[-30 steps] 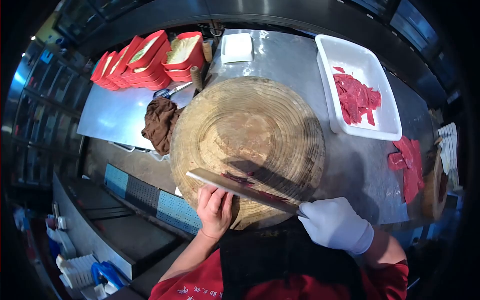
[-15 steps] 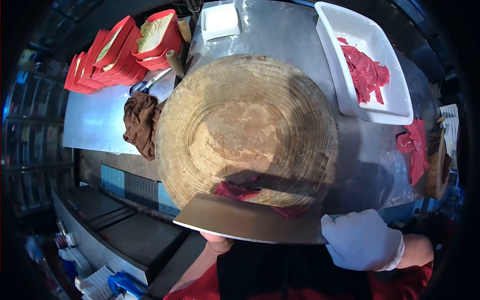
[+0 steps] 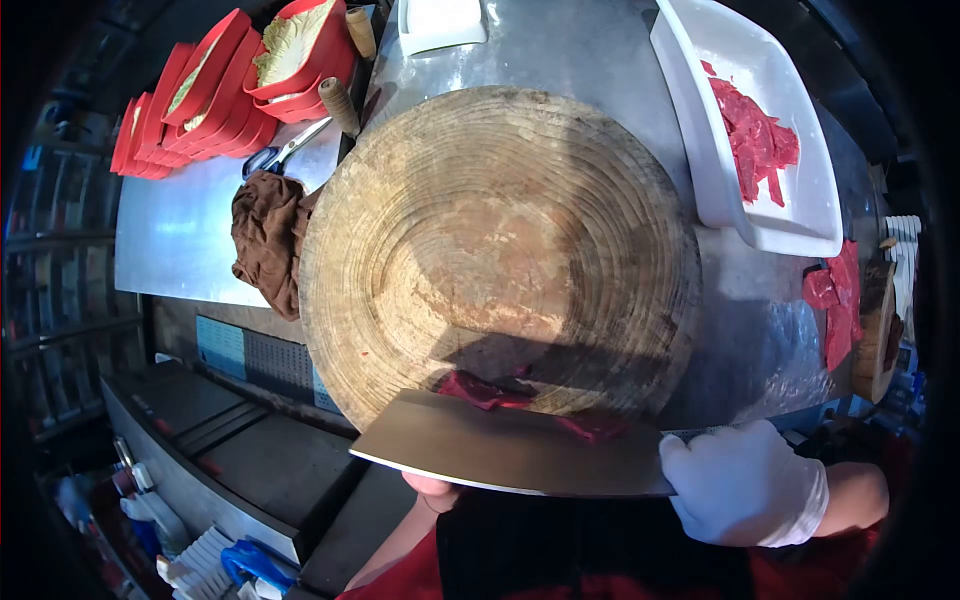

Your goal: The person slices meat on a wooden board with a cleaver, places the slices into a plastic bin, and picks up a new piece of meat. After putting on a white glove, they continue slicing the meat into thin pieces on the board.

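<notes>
My right hand, in a white glove, is closed round the handle end of a broad cleaver. The blade lies nearly flat across the near edge of a round wooden chopping block. Dark red pieces of meat show along the blade's far edge, on the block. A further bit of meat sits against the blade nearer the handle. Most of my left hand is hidden beneath the cleaver; only the part by the wrist shows, its fingers out of sight.
A white tub with sliced meat stands at the right. Beside it, more meat lies on the metal table. Left are red baskets with leaves, scissors and a brown cloth. A white container sits behind.
The view has shifted slightly, so the block sits a little larger and the tub further right. The cleaver stays in my right hand over the block's near edge.
</notes>
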The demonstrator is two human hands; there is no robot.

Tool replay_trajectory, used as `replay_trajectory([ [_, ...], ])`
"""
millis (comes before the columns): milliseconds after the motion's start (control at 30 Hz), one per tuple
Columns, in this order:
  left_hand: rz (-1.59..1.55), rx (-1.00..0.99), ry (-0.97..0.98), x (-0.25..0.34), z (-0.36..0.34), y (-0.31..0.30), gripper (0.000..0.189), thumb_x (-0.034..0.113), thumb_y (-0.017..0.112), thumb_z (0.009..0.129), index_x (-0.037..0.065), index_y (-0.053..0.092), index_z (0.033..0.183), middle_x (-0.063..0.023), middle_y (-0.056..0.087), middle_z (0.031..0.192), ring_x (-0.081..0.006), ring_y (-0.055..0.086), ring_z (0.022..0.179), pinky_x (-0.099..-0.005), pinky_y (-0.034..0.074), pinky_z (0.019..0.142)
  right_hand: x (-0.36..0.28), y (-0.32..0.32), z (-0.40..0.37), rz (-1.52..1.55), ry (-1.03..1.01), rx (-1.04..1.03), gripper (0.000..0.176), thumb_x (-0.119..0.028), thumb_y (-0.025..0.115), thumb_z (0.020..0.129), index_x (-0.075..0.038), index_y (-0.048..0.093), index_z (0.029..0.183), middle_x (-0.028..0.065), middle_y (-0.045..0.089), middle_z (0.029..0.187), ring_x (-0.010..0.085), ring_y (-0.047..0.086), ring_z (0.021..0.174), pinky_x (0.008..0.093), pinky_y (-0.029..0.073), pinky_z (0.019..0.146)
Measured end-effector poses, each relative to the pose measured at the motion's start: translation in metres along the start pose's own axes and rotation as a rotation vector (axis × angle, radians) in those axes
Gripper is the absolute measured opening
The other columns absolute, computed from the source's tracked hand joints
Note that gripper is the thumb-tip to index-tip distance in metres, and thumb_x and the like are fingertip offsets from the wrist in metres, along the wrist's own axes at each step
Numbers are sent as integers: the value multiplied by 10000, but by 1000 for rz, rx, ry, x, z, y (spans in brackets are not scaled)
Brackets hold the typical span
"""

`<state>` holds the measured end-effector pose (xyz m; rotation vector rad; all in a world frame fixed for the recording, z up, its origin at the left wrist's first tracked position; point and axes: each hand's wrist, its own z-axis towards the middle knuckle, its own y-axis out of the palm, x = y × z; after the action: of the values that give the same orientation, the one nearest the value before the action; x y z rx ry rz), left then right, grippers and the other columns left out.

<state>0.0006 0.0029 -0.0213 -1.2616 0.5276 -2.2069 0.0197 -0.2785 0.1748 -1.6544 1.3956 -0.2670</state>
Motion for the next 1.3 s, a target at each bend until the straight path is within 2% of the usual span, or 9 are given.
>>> replay_trajectory([
  [233, 30, 40, 90, 2, 7, -1, 348, 185, 750, 783, 119, 679, 1118, -105, 711, 1007, -330, 701, 876, -420, 553, 799, -3, 0, 42, 142, -82, 29, 114, -142, 565, 816, -30, 581, 809, 96, 605, 614, 230, 629, 486, 367, 500, 433],
  [300, 139, -21, 162, 2, 10, -3, 469, 168, 737, 798, 103, 606, 1244, -119, 708, 1001, -329, 699, 868, -394, 556, 798, -2, 0, 47, 81, -160, 70, 91, -130, 558, 820, -51, 559, 775, 87, 586, 599, 228, 632, 489, 355, 501, 433],
  [500, 120, -102, 124, 8, 20, -8, 521, 125, 720, 808, 91, 552, 1299, -138, 700, 985, -334, 691, 848, -396, 552, 793, -1, -11, 25, 193, 61, -165, 183, -216, 637, 797, -37, 609, 819, 124, 618, 607, 306, 645, 532, 432, 504, 475],
  [633, 88, -152, 119, 7, 24, -4, 553, 99, 709, 813, 83, 519, 1332, -150, 696, 976, -338, 687, 836, -396, 549, 790, -11, -2, 59, 236, -96, 22, 61, -99, 585, 806, -52, 560, 777, 110, 587, 680, 271, 622, 526, 391, 506, 478],
  [700, -39, 30, 202, 4, 27, 8, 490, 18, 666, 825, 53, 542, 1298, -167, 683, 950, -339, 669, 816, -403, 540, 787, -23, 12, 97, 424, -291, 384, 92, -99, 575, 821, -23, 557, 774, 113, 579, 627, 288, 620, 523, 391, 518, 506],
  [867, -111, 117, 82, 13, 26, 12, 220, -19, 740, 796, 31, 654, 992, -157, 674, 934, -349, 654, 847, -393, 527, 801, -30, 17, 87, 294, -164, 276, 116, -107, 605, 781, -21, 527, 787, 123, 567, 615, 294, 603, 512, 418, 499, 483],
  [1000, -124, 29, 59, 21, 41, 1, 249, -60, 787, 713, 20, 662, 912, -113, 659, 886, -294, 634, 823, -369, 521, 760, 6, 18, 35, 84, -107, 201, 110, -132, 580, 819, -34, 553, 778, 127, 593, 620, 315, 637, 535, 416, 505, 493],
  [1067, -73, 41, 99, 20, 41, 0, 252, -42, 803, 700, 23, 675, 908, -112, 659, 884, -288, 633, 839, -365, 518, 771, 7, 20, 21, 32, 33, 239, 96, -135, 597, 782, -51, 554, 761, 111, 578, 608, 291, 631, 519, 411, 482, 459],
  [1300, -32, 70, 113, -3, 4, -1, 258, 78, 797, 729, 106, 701, 967, -94, 698, 946, -308, 673, 856, -386, 535, 773, -17, 18, -16, 6, -57, 274, 107, -142, 601, 767, -41, 591, 798, 83, 587, 619, 210, 625, 501, 353, 463, 420],
])
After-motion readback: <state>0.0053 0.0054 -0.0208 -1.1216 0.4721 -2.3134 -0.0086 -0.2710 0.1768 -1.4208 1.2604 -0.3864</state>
